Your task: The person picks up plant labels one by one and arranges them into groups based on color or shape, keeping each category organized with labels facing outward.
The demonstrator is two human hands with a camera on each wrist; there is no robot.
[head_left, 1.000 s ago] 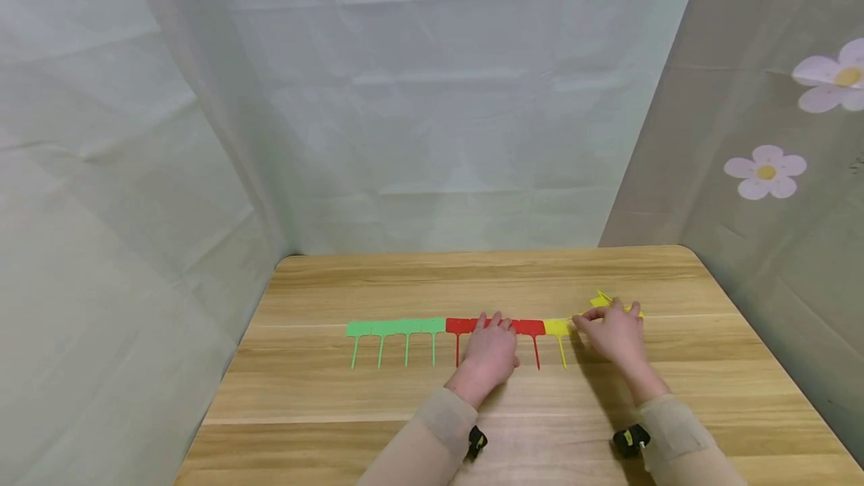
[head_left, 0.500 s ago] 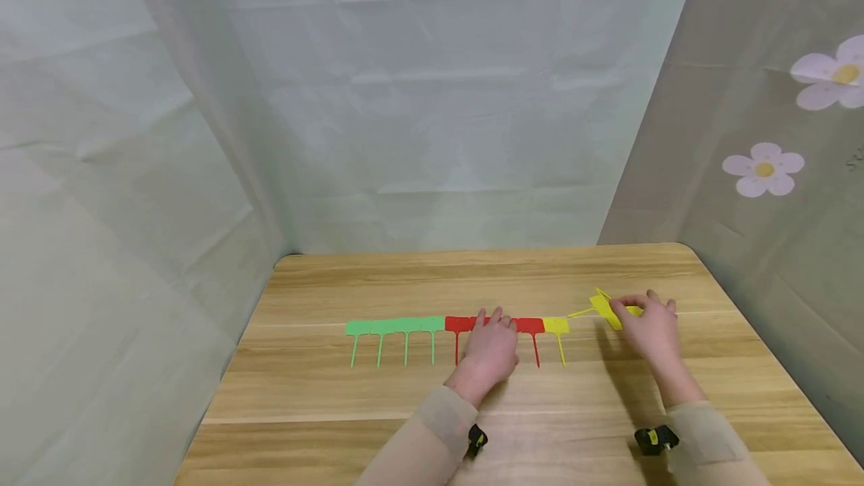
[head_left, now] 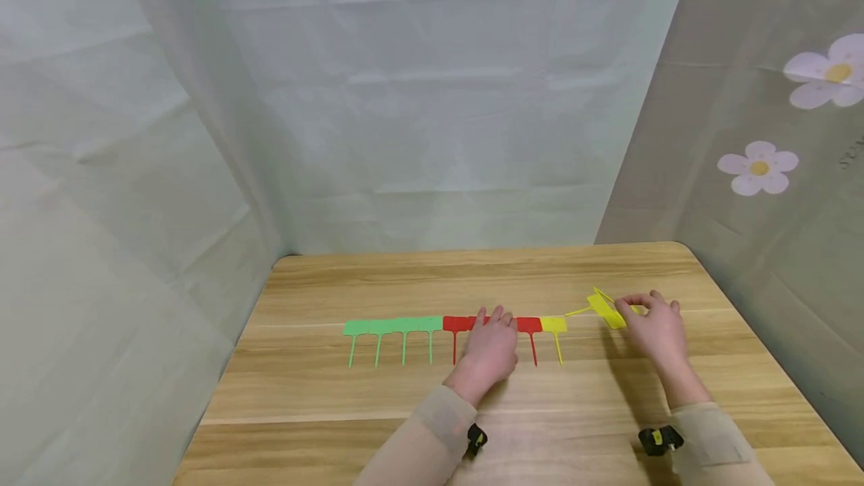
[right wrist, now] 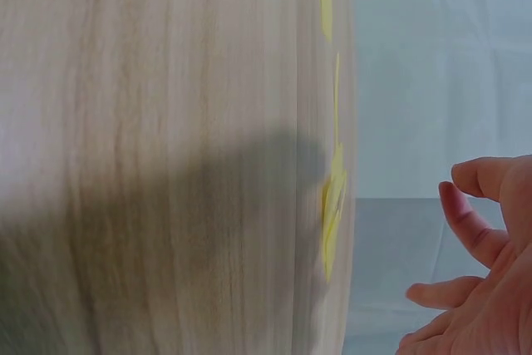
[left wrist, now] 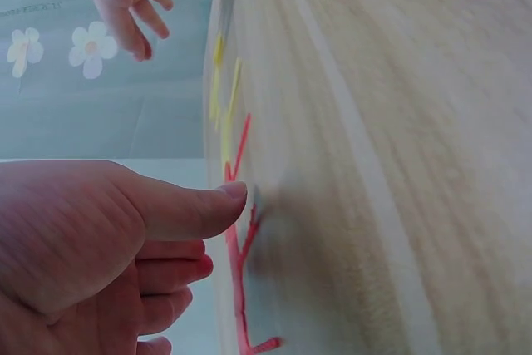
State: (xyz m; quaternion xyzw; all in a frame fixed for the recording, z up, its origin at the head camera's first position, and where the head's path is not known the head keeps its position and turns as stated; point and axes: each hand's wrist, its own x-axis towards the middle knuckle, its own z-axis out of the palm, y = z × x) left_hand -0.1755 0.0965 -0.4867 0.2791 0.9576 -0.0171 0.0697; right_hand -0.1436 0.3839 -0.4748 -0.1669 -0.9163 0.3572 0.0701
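Observation:
T-shaped plastic plant labels lie in a row on the wooden table, their heads side by side and stems toward me. Several green labels (head_left: pixel 393 326) are at the left, then red labels (head_left: pixel 529 325), then one yellow label (head_left: pixel 555 324). My left hand (head_left: pixel 493 347) rests over the middle red labels with its fingers extended, hiding some of them. My right hand (head_left: pixel 655 328) hovers by a loose pile of yellow labels (head_left: pixel 606 310), covering part of it. In the right wrist view, its thumb and forefinger (right wrist: pixel 470 226) bend toward each other above the pile with nothing between them.
The wooden table (head_left: pixel 324 426) ends at a rounded back edge. Pale cloth (head_left: pixel 432 111) hangs behind it and at the left, and a grey cloth with printed flowers (head_left: pixel 759 168) hangs at the right. A small black device (head_left: pixel 660 441) sits at the right wrist.
My right hand has moved right, from the end of the row to the loose yellow labels. The left hand stays on the red labels.

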